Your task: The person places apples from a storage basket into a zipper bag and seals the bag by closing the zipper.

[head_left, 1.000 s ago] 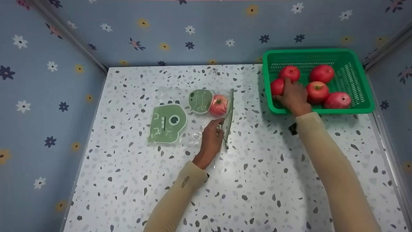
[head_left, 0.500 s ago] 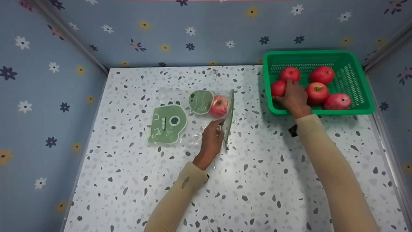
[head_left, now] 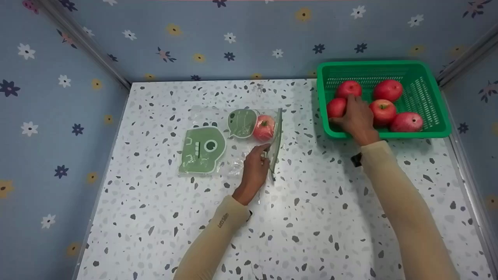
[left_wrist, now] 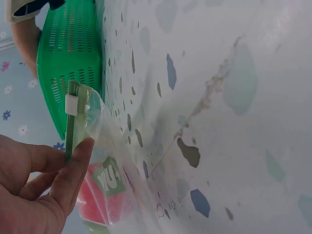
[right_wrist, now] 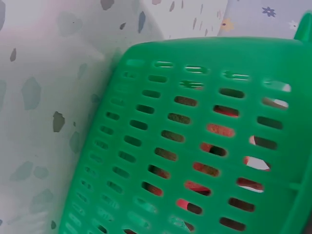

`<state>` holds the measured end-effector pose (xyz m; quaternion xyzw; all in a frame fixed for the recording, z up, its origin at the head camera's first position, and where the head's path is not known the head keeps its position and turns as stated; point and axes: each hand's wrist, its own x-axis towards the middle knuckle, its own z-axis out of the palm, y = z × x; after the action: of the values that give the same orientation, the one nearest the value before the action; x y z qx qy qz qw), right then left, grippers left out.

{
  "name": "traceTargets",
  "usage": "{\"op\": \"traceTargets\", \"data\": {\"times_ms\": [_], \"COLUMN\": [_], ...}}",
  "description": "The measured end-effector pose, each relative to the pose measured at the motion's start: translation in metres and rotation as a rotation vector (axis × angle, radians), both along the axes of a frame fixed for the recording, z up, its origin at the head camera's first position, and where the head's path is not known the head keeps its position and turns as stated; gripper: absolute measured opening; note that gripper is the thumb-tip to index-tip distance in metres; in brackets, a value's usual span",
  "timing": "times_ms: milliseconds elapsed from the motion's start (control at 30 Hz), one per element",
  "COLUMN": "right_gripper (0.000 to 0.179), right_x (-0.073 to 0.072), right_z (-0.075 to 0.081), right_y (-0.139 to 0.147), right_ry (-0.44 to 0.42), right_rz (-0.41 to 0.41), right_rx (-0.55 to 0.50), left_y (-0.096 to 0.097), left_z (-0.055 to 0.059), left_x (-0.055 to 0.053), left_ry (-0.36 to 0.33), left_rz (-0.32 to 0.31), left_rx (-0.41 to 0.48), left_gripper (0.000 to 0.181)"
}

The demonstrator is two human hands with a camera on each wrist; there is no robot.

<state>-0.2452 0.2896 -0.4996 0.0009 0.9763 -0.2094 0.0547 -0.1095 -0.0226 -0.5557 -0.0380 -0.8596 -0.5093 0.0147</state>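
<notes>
left hand point(head_left: 255, 169) pinches a clear slider bag point(head_left: 233, 146); its sleeve point(head_left: 218, 231) reads "let's slim". right hand point(head_left: 358, 118) touches a red apple point(head_left: 336, 107) in a green basket point(head_left: 412, 134), grip impossible to tell.

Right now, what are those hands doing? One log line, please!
left hand: pinches green edge of clear bag | right hand: around leftmost apple in green basket | bag: one apple inside | basket: five apples visible

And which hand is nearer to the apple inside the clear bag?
The left. The left hand pinches the zip edge of the clear bag, just on the near side of the bagged apple; the right hand is farther off, in the green basket among other apples.
</notes>
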Motion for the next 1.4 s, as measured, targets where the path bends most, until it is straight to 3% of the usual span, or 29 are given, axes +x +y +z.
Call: {"op": "traceTargets", "data": {"times_ms": [433,1033,1400], "right_gripper": [0.087,0.079,0.079], "right_x": [0.013,0.034,0.048], "right_z": [0.022,0.042,0.05], "right_y": [-0.002,-0.015,-0.037], "right_ry": [0.11,0.349,0.406], "right_rz": [0.029,0.061,0.122], "right_rx": [0.005,0.029,0.058], "left_y": [-0.001,-0.003,-0.003], "left_z": [-0.001,-0.001,-0.001], "left_x": [-0.001,0.0,0.0], "left_ry": [-0.002,0.002,-0.007], "left_rz": [-0.01,-0.008,-0.008], "left_rx": [0.032,0.044,0.057], "left_gripper": [0.044,0.043,0.044]}}
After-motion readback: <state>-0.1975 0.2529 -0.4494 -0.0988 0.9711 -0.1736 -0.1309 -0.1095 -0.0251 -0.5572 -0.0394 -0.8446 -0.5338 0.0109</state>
